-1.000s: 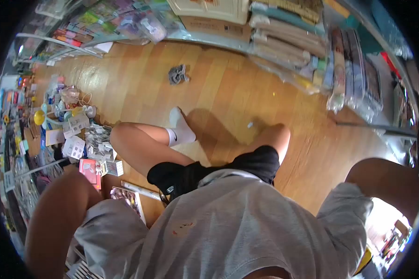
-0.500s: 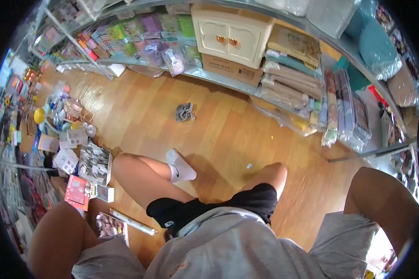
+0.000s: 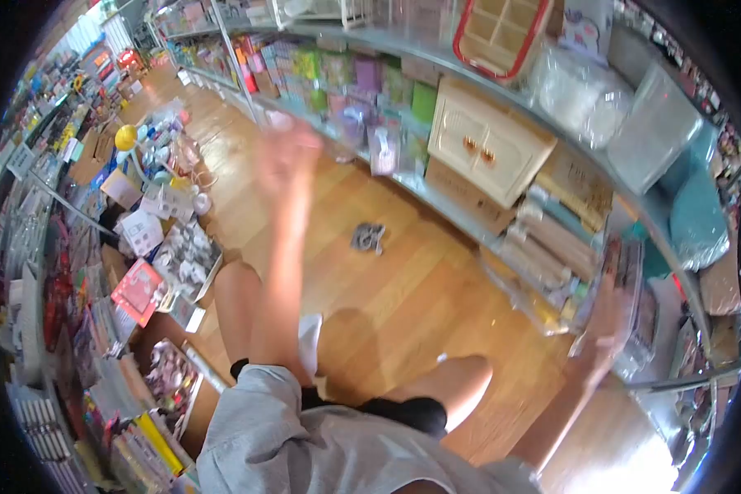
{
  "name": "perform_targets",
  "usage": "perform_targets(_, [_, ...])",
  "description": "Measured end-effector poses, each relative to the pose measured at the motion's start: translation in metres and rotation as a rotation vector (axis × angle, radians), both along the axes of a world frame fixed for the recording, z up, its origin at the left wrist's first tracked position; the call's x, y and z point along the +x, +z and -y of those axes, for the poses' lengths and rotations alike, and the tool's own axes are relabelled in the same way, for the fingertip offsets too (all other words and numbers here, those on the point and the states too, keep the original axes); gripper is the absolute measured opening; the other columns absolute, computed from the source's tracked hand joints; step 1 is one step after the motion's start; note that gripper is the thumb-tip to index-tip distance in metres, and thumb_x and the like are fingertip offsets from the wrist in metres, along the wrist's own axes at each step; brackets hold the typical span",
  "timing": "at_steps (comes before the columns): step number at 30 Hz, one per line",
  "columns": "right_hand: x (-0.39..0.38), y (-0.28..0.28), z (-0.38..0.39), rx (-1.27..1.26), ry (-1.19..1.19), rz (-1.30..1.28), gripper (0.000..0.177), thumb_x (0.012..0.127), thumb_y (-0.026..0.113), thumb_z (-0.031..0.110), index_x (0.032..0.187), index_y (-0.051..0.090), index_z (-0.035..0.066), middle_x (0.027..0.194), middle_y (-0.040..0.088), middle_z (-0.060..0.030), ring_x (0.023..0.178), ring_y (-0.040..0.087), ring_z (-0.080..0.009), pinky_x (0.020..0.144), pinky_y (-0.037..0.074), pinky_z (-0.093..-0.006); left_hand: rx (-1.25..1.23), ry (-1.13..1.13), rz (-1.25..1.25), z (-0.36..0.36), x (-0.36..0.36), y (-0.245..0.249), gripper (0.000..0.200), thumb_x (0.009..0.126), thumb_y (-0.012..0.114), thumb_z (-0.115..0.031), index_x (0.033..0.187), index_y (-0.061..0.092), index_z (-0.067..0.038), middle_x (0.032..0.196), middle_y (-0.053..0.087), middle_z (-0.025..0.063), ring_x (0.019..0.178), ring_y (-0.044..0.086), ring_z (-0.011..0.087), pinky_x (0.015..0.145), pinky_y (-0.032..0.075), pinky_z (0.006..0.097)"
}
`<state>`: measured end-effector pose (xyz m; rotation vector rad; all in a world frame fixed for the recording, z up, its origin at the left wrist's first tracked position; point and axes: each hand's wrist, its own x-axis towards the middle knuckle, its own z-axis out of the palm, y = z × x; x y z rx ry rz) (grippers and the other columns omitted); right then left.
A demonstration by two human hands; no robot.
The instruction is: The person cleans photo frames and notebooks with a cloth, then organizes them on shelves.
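Observation:
My left hand (image 3: 286,156) is raised over the wooden floor at the upper left of centre, in front of the lower shelf of packaged goods. Motion blurs its fingers, and no object shows in it. Out to the right, my right hand (image 3: 603,333) is smeared too, and overlaps the flat plastic-wrapped packs (image 3: 630,288) standing by the shelf end. Between the hands, a small crumpled grey patterned piece (image 3: 368,238) lies on the floor. A cream two-door cabinet (image 3: 490,142) sits on the lower shelf.
Boxes and papers, among them a pink card pack (image 3: 138,292) and a tray of grey-white packets (image 3: 187,261), crowd the floor at the left. A metal shelf edge (image 3: 436,206) runs across the right side. A red-rimmed divided tray (image 3: 502,33) is on the upper shelf.
Both arms have lifted away from my sides: the left hand now reaches forward, the right out to the right. The view has turned left and tilted up; the legs are partly covered.

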<state>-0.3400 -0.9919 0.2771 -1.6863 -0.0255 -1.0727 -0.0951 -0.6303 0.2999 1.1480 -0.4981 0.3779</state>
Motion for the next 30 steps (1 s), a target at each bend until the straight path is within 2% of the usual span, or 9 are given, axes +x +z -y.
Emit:
perform_targets(1, [-0.006, -0.034, -0.005, -0.021, -0.087, -0.301, 0.077, 0.070, 0.048, 0.055, 0.117, 0.034, -0.004, 0.120, 0.036, -0.0164, 0.113, 0.031, -0.0231, 0.094, 0.022, -0.0356, 0.217, 0.152, -0.097, 0.014, 0.042, -0.039, 0.049, 0.069, 0.056, -0.028, 0.105, 0.036, -0.001, 0.105, 0.044, 0.0118, 0.093, 0.043, 0.0203, 0.081, 0.033, 0.0278])
perform_targets(3, [-0.018, -0.089, -0.021, 0.198, 0.056, -0.523, 0.071, 0.072, 0.052, 0.047, 0.118, 0.033, -0.004, 0.116, 0.041, -0.0170, 0.106, 0.040, -0.0241, 0.084, 0.035, -0.0348, 0.562, 0.283, -0.098, 0.034, 0.097, -0.119, 0.075, 0.060, 0.067, -0.030, 0.114, 0.027, 0.004, 0.110, 0.040, 0.0188, 0.101, 0.040, 0.0261, 0.087, 0.031, 0.0311])
perform_targets(5, [-0.021, -0.100, -0.039, 0.277, 0.098, -0.569, 0.064, 0.073, 0.056, 0.038, 0.117, 0.036, -0.003, 0.111, 0.046, -0.0157, 0.101, 0.045, -0.0221, 0.081, 0.038, -0.0327, 0.886, 0.431, -0.008, 0.044, 0.141, -0.172, 0.091, 0.056, 0.072, -0.031, 0.119, 0.020, 0.008, 0.117, 0.033, 0.0248, 0.109, 0.034, 0.0314, 0.092, 0.026, 0.0344])
perform_targets(7, [-0.012, -0.091, -0.052, 0.250, 0.074, -0.589, 0.060, 0.074, 0.055, 0.035, 0.117, 0.036, -0.002, 0.108, 0.048, -0.0154, 0.098, 0.047, -0.0215, 0.080, 0.038, -0.0320, 0.946, 0.487, -0.175, 0.059, 0.171, -0.193, 0.096, 0.049, 0.074, -0.024, 0.122, 0.017, 0.004, 0.120, 0.032, 0.0221, 0.110, 0.035, 0.0333, 0.091, 0.028, 0.0368])
perform_targets(15, [0.067, -0.104, -0.109, 0.115, -0.017, -0.763, 0.052, 0.077, 0.052, 0.031, 0.116, 0.038, 0.000, 0.102, 0.051, -0.0150, 0.091, 0.052, -0.0223, 0.073, 0.042, -0.0306, 0.720, 0.153, -0.118, 0.065, 0.221, -0.219, 0.094, 0.047, 0.075, -0.024, 0.121, 0.021, 0.000, 0.116, 0.037, 0.0205, 0.106, 0.038, 0.0313, 0.087, 0.032, 0.0371])
perform_targets(21, [0.165, -0.141, -0.172, 0.271, 0.039, -0.868, 0.040, 0.080, 0.049, 0.025, 0.110, 0.043, 0.000, 0.099, 0.053, -0.0138, 0.089, 0.053, -0.0204, 0.072, 0.042, -0.0291, 0.641, 0.074, -0.090, 0.048, 0.229, -0.223, 0.080, 0.048, 0.075, -0.026, 0.110, 0.034, 0.004, 0.100, 0.044, 0.0185, 0.092, 0.045, 0.0285, 0.078, 0.036, 0.0378])
perform_targets(26, [0.249, -0.185, -0.203, 0.259, 0.114, -0.966, 0.031, 0.078, 0.051, 0.014, 0.106, 0.048, -0.001, 0.102, 0.052, -0.0108, 0.093, 0.050, -0.0188, 0.078, 0.040, -0.0272, 0.324, 0.270, -0.117, 0.023, 0.213, -0.189, 0.075, 0.054, 0.073, -0.023, 0.111, 0.033, 0.005, 0.097, 0.039, 0.0129, 0.085, 0.044, 0.0231, 0.074, 0.037, 0.0322])
perform_targets(29, [0.290, -0.205, -0.218, 0.004, 0.045, -0.854, 0.029, 0.076, 0.051, 0.010, 0.104, 0.050, 0.002, 0.106, 0.050, -0.0109, 0.100, 0.046, -0.0218, 0.082, 0.037, -0.0304, 0.174, 0.523, -0.046, -0.011, 0.225, -0.152, 0.079, 0.058, 0.071, -0.023, 0.118, 0.028, 0.003, 0.104, 0.035, 0.0171, 0.093, 0.039, 0.0280, 0.078, 0.035, 0.0368])
perform_targets(30, [0.301, -0.196, -0.222, -0.289, -0.086, -0.797, 0.028, 0.075, 0.051, 0.009, 0.103, 0.051, 0.004, 0.107, 0.048, -0.0115, 0.102, 0.043, -0.0240, 0.084, 0.035, -0.0332, 0.196, 0.600, -0.076, -0.026, 0.235, -0.138, 0.080, 0.059, 0.071, -0.023, 0.120, 0.025, 0.004, 0.106, 0.034, 0.0174, 0.095, 0.039, 0.0284, 0.079, 0.034, 0.0372])
